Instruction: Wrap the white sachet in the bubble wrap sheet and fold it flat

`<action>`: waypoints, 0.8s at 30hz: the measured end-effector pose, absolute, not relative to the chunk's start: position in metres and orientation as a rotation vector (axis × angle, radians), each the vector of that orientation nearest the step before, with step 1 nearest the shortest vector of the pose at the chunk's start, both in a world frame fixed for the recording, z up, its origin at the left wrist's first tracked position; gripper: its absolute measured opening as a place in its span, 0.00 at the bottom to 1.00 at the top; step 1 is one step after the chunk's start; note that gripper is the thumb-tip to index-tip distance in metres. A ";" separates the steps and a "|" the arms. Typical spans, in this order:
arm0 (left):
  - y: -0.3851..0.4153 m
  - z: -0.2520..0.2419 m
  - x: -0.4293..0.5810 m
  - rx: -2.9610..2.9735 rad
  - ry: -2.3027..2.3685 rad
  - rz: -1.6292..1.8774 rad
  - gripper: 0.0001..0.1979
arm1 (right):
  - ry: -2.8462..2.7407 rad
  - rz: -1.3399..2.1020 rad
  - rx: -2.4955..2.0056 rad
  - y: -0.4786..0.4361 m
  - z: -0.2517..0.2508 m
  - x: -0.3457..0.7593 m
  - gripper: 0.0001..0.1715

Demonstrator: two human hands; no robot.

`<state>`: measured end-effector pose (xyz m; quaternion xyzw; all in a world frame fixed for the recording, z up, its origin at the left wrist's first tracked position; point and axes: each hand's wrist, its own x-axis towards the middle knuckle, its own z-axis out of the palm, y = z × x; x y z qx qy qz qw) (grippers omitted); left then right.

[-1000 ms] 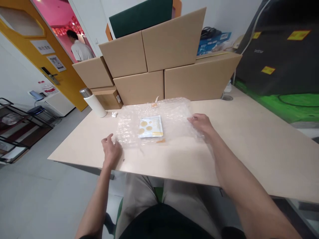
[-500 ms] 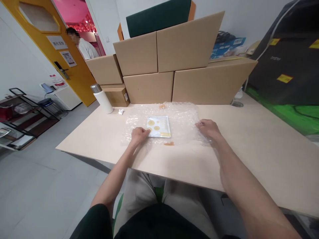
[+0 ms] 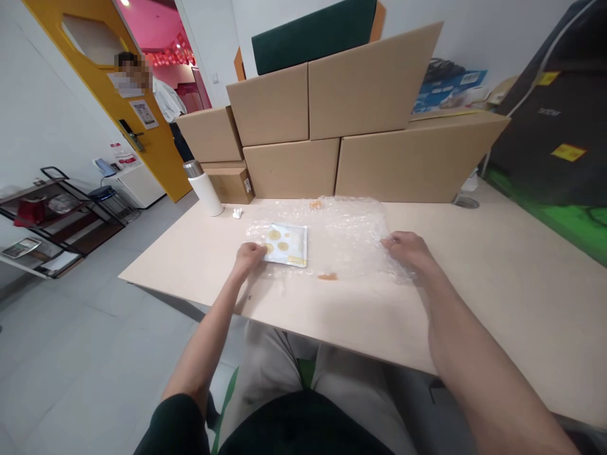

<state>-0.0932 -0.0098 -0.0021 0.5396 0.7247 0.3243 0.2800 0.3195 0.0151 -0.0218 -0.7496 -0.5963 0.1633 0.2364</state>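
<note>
Fingertips and grips hidden
Fingertips of the left hand [image 3: 249,256] vanish at the tray [image 3: 287,243] corner; under the fingers of the right hand [image 3: 405,248], the bubble wrap [image 3: 351,230] edge is hidden.

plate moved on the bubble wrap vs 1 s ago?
Yes. The plate has slid left, away from the orange scrap on the table, with the left hand at its corner.

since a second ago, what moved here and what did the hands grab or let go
The left hand came in from the bare table beside the bubble wrap and closed its fingers on the plate at its near left corner; the plate seems to have slid slightly leftward on the wrap. The right hand stayed on the wrap's right edge. The bottle and cardboard boxes are unchanged.
</note>
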 end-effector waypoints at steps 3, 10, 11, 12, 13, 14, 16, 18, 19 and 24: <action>-0.015 -0.005 -0.107 1.434 1.994 0.874 0.13 | -1.634 0.486 -2.091 0.011 -0.016 0.324 0.11; -0.015 -0.011 -0.115 1.426 2.090 0.905 0.13 | -1.674 0.235 -1.707 0.002 0.015 0.278 0.16; -0.015 -0.010 -0.117 1.423 2.109 0.910 0.13 | -1.752 0.256 -1.606 0.000 0.019 0.262 0.16; -0.015 -0.010 -0.119 1.423 2.126 0.913 0.14 | -1.823 0.280 -1.525 -0.003 0.022 0.244 0.16; -0.015 -0.009 -0.121 1.424 2.143 0.912 0.14 | -1.904 0.310 -1.450 -0.006 0.025 0.226 0.16; -0.017 -0.008 -0.123 1.428 2.158 0.907 0.14 | -1.993 0.335 -1.383 -0.009 0.028 0.207 0.17; -0.020 -0.007 -0.128 1.438 2.190 0.889 0.14 | -2.165 0.349 -1.279 -0.014 0.030 0.171 0.18; -0.024 -0.005 -0.133 1.450 2.226 0.859 0.14 | -2.326 0.369 -1.167 -0.018 0.028 0.139 0.19; -0.026 -0.005 -0.135 1.458 2.245 0.840 0.14 | -2.396 0.377 -1.122 -0.019 0.026 0.125 0.19; -0.025 -0.004 -0.143 1.509 2.356 0.748 0.12 | -2.626 0.335 -1.083 -0.015 0.007 0.078 0.24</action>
